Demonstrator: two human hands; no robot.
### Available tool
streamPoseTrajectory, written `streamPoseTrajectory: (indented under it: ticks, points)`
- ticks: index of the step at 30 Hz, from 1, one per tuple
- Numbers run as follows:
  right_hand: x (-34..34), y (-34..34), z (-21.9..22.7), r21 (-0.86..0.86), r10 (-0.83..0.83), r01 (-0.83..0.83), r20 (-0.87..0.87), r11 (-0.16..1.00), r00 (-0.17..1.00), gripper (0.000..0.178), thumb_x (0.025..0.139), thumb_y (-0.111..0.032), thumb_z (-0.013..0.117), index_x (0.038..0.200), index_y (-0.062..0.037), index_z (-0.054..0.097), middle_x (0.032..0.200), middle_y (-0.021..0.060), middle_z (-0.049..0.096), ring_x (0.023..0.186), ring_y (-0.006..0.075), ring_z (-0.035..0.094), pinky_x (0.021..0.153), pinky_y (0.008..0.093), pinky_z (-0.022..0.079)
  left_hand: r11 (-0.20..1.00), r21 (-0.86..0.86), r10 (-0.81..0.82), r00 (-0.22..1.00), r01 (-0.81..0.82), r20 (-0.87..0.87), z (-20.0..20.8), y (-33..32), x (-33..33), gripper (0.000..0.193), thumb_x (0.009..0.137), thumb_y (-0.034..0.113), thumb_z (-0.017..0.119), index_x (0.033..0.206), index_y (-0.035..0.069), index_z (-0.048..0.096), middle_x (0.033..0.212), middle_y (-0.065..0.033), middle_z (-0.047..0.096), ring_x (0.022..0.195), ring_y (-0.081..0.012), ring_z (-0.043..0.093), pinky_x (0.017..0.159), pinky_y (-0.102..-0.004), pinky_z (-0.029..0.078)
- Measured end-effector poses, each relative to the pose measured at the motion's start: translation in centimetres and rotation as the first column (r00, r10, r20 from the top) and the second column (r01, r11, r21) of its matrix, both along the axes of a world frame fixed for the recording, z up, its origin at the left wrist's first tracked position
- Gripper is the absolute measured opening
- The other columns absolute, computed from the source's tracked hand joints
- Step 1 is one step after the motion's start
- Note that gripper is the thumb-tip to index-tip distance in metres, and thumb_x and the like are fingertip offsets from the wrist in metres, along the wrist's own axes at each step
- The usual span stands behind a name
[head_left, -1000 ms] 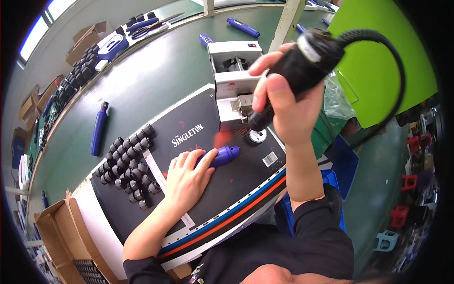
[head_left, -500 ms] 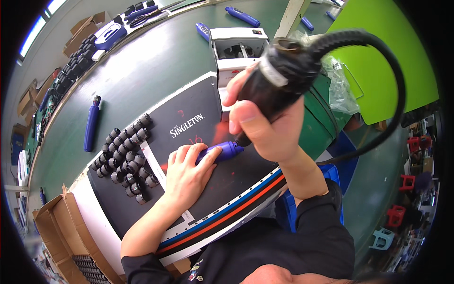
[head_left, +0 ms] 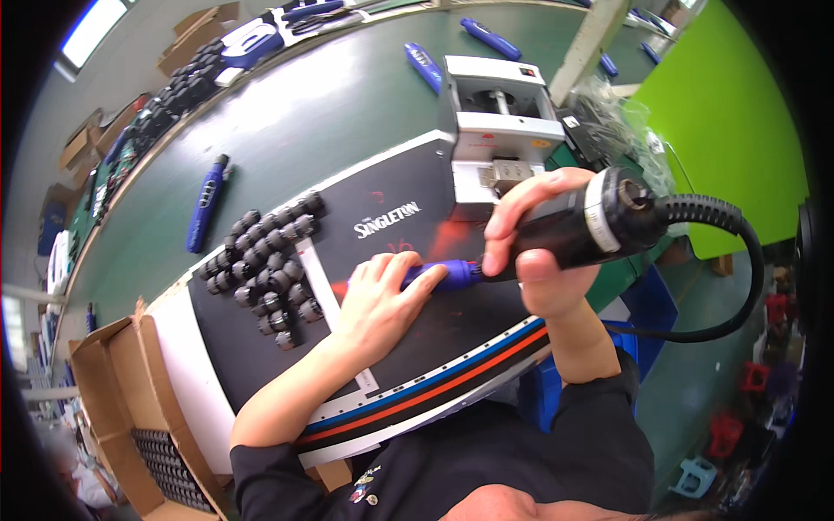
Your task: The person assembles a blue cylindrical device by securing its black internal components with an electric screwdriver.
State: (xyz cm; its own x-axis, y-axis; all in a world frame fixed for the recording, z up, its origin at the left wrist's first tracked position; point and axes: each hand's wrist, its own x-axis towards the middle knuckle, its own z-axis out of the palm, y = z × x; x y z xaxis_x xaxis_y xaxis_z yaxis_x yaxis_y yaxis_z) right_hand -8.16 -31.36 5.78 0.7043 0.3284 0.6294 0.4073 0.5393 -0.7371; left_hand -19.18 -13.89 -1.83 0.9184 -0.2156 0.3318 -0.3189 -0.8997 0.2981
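On the black mat [head_left: 434,347] lies a blue cylindrical tool body [head_left: 452,275]. My left hand [head_left: 378,300] is closed around its left part, pressing it down on the mat. My right hand [head_left: 560,282] grips a black corded power screwdriver [head_left: 573,226], tilted nearly flat, with a thick ribbed cable running off to the right. The screwdriver's nose meets the right end of the blue body; my fingers partly hide the contact. Left of my left hand, several black ring-shaped parts [head_left: 269,252] stand in slanting rows on the mat.
A white bench machine [head_left: 499,126] stands behind the mat. Blue handheld devices [head_left: 207,204] lie on the green bench [head_left: 304,113]. At lower left is an open cardboard box [head_left: 143,365] of black parts. A green panel [head_left: 730,130] and plastic bags [head_left: 608,113] are at right.
The screwdriver has tipped from steeply slanted to nearly level, its back end lower and further right. My left hand still holds the blue body. The whole view has shifted slightly.
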Motion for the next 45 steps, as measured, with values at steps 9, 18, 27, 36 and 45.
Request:
streamPoseTrajectory:
  ticks: [9, 18, 27, 36, 45]
  points:
    - [10.7, -9.0, -2.2, -0.304, -0.463, 0.364, -0.385, 0.88, 0.798, 0.049, 0.103, -0.039, 0.06, 0.124, 0.0021, 0.045, 0.114, 0.0163, 0.061, 0.073, 0.0166, 0.065, 0.059, 0.0286, 0.054, 0.962, 0.036, 0.272, 0.96, -0.27, -0.06, 3.9, 2.7, 1.6, 0.047, 0.067, 0.011, 0.081, 0.108, 0.002, 0.06, 0.114, -0.0175, 0.057, 0.102, -0.0359, 0.061, 0.087, -0.044, 0.056]
    - [15.0, -10.1, -8.6, -0.89, -0.621, 0.444, 0.405, -0.102, 0.671, 0.06, 0.09, -0.054, 0.069, 0.114, 0.0008, 0.066, 0.118, 0.025, 0.064, 0.112, 0.0404, 0.064, 0.094, 0.0445, 0.051, 0.808, 0.29, 0.58, 0.78, -0.513, -0.235, 6.0, 11.1, 7.2, 0.042, 0.08, 0.029, 0.081, 0.11, 0.007, 0.062, 0.099, -0.0162, 0.07, 0.105, -0.0337, 0.065, 0.088, -0.0445, 0.054]
    - [1.6, -1.1, 1.0, -0.761, 0.222, -0.063, 0.109, 0.646, 0.969, 0.052, 0.085, -0.023, 0.082, 0.131, -0.0091, 0.065, 0.092, 0.0091, 0.068, 0.078, 0.0182, 0.069, 0.069, 0.0296, 0.055, 0.398, -0.855, -0.124, 0.905, -0.331, -0.408, 6.0, 5.2, 2.2, 0.052, 0.073, 0.011, 0.092, 0.115, 0.004, 0.063, 0.103, -0.0009, 0.069, 0.094, -0.009, 0.064, 0.085, -0.0284, 0.053]
    - [2.1, 0.6, -2.8, -0.634, 0.29, -0.206, 0.032, 0.746, 0.956, 0.043, 0.087, -0.01, 0.079, 0.126, -0.0058, 0.061, 0.109, 0.007, 0.064, 0.093, 0.0157, 0.067, 0.077, 0.0286, 0.056, 0.76, -0.607, 0.146, 0.971, -0.233, -0.19, 4.1, 4.5, -0.6, 0.054, 0.084, 0.027, 0.084, 0.127, 0.005, 0.06, 0.104, -0.0096, 0.068, 0.092, -0.0214, 0.066, 0.084, -0.0344, 0.052]
    - [2.5, 0.7, -3.9, -0.643, 0.224, -0.115, 0.09, 0.757, 0.97, 0.041, 0.087, -0.011, 0.08, 0.125, -0.0063, 0.064, 0.098, 0.007, 0.067, 0.078, 0.0134, 0.066, 0.072, 0.0268, 0.056, 0.967, 0.038, 0.241, 0.953, -0.252, 0.184, 4.7, 4.4, -0.7, 0.062, 0.075, 0.026, 0.085, 0.132, 0.014, 0.065, 0.098, -0.0061, 0.063, 0.089, -0.0248, 0.061, 0.081, -0.0378, 0.047]
